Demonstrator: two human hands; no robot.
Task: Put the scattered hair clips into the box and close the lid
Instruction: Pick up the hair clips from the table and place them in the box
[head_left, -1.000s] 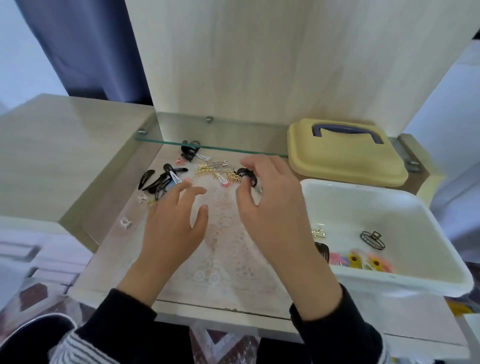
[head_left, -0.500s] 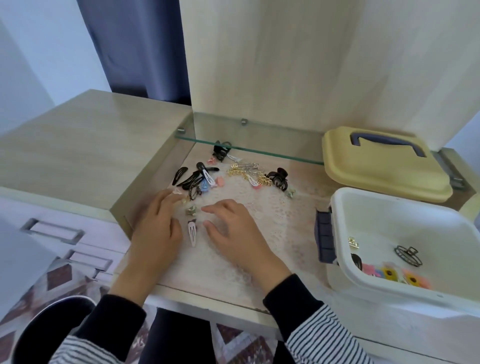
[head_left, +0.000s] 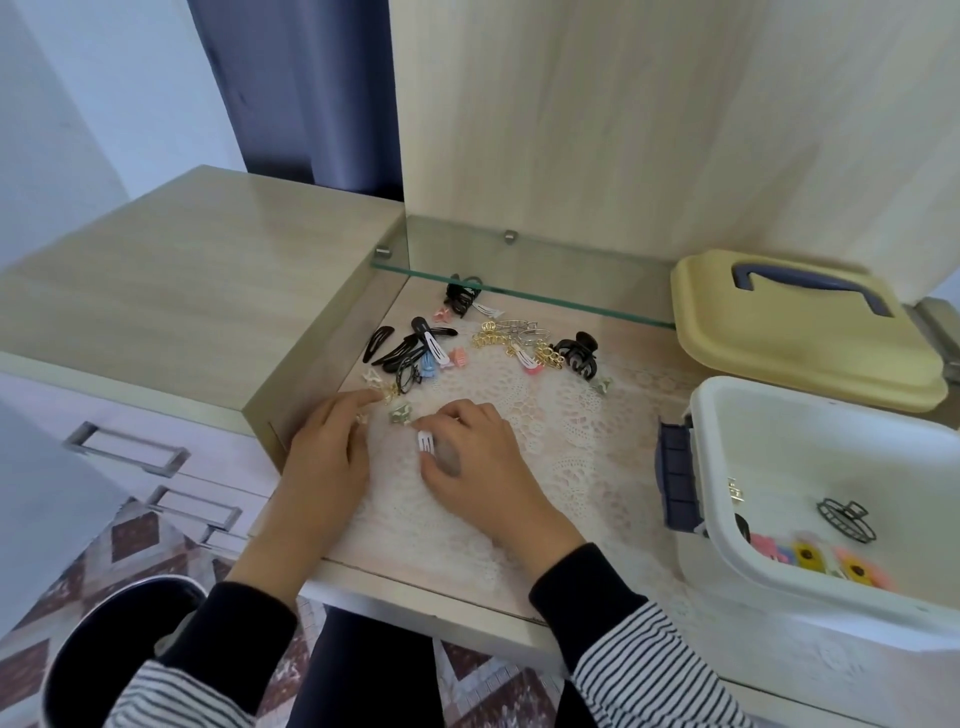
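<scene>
Several hair clips lie scattered on the recessed desk top: black snap clips (head_left: 400, 349), gold clips (head_left: 493, 338), a black claw clip (head_left: 577, 354), another black claw clip (head_left: 461, 296) under the glass shelf, and a small green clip (head_left: 400, 414). My right hand (head_left: 478, 460) pinches a white snap clip (head_left: 427, 443) between thumb and fingers. My left hand (head_left: 327, 441) rests on the mat, its index finger touching a small gold clip (head_left: 388, 395). The white box (head_left: 831, 413) stands open at the right with a few clips inside. Its yellow lid (head_left: 800, 353) lies behind it.
A lace mat (head_left: 571, 436) covers the recess floor. A glass shelf (head_left: 524, 297) crosses the back above the far clips. The raised desk top (head_left: 197, 291) is on the left, with drawers (head_left: 124, 447) below it. The box's blue latch (head_left: 675, 478) faces the mat.
My hands drew back from the far clips to the near left of the mat. My right hand took hold of the white snap clip; my left index finger reached the small gold clip.
</scene>
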